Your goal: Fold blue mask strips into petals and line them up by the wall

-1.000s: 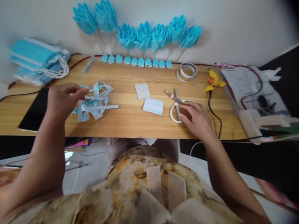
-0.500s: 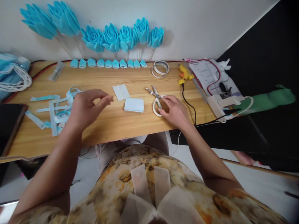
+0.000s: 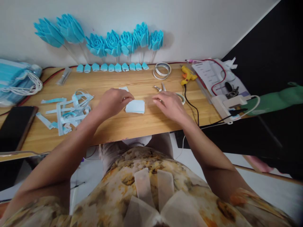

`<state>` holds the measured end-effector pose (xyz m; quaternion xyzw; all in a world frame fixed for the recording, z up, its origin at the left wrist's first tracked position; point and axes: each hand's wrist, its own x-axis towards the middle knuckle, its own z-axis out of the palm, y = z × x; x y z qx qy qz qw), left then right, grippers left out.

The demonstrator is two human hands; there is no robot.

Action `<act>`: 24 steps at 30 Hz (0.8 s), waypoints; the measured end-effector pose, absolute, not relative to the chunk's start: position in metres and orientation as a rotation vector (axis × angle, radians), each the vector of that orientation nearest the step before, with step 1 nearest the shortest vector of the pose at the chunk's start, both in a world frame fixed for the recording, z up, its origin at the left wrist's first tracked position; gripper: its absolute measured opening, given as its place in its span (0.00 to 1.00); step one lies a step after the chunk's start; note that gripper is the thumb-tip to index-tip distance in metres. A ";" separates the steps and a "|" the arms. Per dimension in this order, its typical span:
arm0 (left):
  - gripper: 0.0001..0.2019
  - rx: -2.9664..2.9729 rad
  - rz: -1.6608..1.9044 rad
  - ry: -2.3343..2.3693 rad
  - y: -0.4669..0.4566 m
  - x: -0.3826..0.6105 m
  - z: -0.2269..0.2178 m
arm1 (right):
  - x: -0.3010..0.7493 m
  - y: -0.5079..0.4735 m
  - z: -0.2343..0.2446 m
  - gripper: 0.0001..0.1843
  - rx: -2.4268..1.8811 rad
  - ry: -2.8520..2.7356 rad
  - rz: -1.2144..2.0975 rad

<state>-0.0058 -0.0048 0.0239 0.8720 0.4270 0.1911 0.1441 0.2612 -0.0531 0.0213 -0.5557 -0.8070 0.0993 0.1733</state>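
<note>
A small stack of pale blue fabric rectangles [image 3: 135, 106] lies near the middle of the table. My left hand [image 3: 114, 102] is at its left edge, fingers bent and slightly apart, with nothing visible in them; whether they touch the stack I cannot tell. Behind that hand, a white fabric piece [image 3: 124, 89] is partly hidden. To the right of the stack my right hand [image 3: 169, 105] hovers with loosely curved, parted fingers, holding nothing. Beneath and behind it lie white-handled scissors [image 3: 181, 98], their blades pointing to the back and their handles mostly covered.
Cut blue strips [image 3: 68, 110] lie at left beside a phone [image 3: 17, 127]. Blue fabric flowers [image 3: 112, 43] on sticks stand along the wall above a row of folded petals [image 3: 117, 67]. Tape rolls [image 3: 162, 70], a yellow glue gun [image 3: 187, 75] and a power strip [image 3: 221, 108] are at right.
My left hand has moved right, from beside the strips to the stack. My right hand has come off the scissors handles and shifted slightly left. The camera view has turned a little.
</note>
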 end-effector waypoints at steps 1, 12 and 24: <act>0.14 2.565 0.471 1.222 -0.007 -0.002 0.022 | 0.253 -0.049 0.021 0.14 -1.540 -2.338 0.314; 0.12 2.667 0.166 1.234 -0.041 0.017 0.009 | 0.197 0.016 0.023 0.10 -1.471 -2.502 0.479; 0.18 1.686 1.304 1.388 0.036 -0.020 0.008 | 0.164 0.039 0.019 0.08 -1.511 -2.499 0.474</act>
